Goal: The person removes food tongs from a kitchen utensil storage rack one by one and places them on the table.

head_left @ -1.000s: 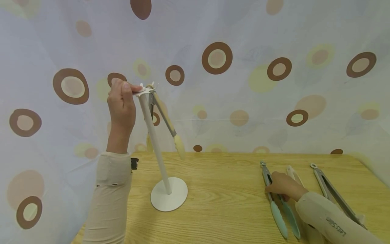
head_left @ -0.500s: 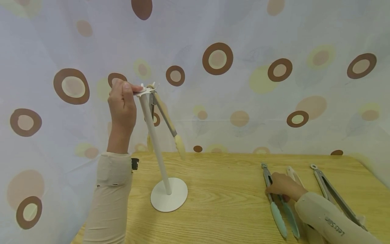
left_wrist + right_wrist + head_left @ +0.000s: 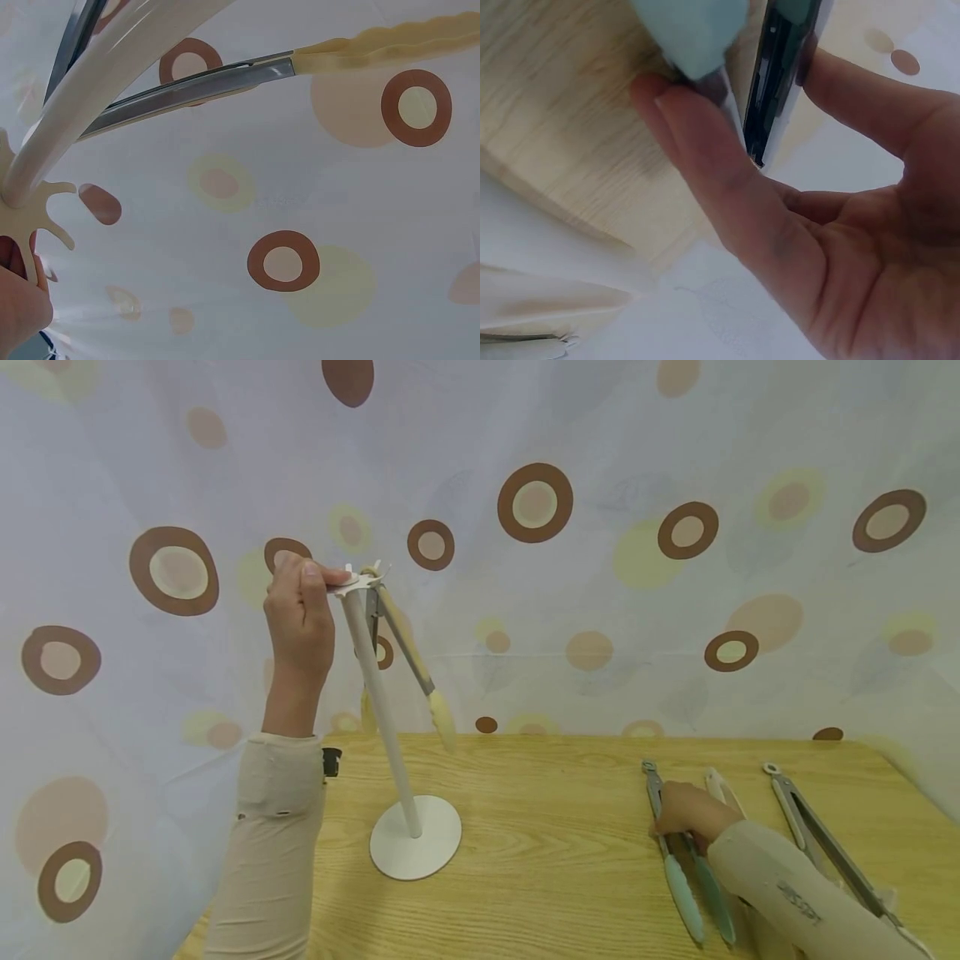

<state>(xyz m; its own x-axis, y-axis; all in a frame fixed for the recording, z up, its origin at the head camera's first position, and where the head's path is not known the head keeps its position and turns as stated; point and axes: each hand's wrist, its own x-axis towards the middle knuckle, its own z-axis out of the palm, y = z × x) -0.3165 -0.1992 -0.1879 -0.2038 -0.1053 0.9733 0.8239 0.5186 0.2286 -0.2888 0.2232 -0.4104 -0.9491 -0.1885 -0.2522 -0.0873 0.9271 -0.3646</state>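
My left hand (image 3: pixel 300 618) pinches the hooked top of a white utensil stand (image 3: pixel 382 710). In the left wrist view, part of that hand (image 3: pixel 22 315) shows at the edge of the stand's hooked top (image 3: pixel 34 217). Yellow-tipped tongs (image 3: pixel 408 647) hang by their ring from one hook, arms spread; their scalloped tip (image 3: pixel 390 45) points away. At the right of the table, my right hand (image 3: pixel 692 814) grips mint-green tongs (image 3: pixel 684 893) from above, around the middle. In the right wrist view, thumb and fingers of this hand (image 3: pixel 780 232) straddle both arms of the tongs (image 3: pixel 776 82).
Cream tongs (image 3: pixel 722 787) lie just right of the mint ones, partly hidden by the right forearm. Farther right are grey tongs (image 3: pixel 832 843). All lie on a wooden table (image 3: pixel 540 827), with a patterned curtain (image 3: pixel 600 602) behind it.
My right forearm has shifted slightly left, and the mint-green tongs have moved very slightly with the hand. The left hand, stand and hanging tongs stay put.
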